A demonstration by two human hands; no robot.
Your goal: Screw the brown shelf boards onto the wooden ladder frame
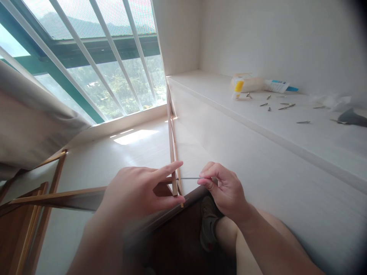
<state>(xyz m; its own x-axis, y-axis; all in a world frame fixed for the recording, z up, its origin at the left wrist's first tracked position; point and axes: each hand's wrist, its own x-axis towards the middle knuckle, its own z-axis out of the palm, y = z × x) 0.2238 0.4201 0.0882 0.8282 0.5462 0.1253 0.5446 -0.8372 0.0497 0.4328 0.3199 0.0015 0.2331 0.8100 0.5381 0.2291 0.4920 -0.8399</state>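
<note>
Grey rod lies pinched between the right fingers.

place: home room, judging by its fittings | far left: green-framed window with white bars, trees and hills outside | left: draped beige curtain | right: white ledge along plain wall

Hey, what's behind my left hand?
A wooden bar runs in behind your left hand; a brown surface shows between thumb and index finger. Whatever the hand itself covers can't be seen.
</note>
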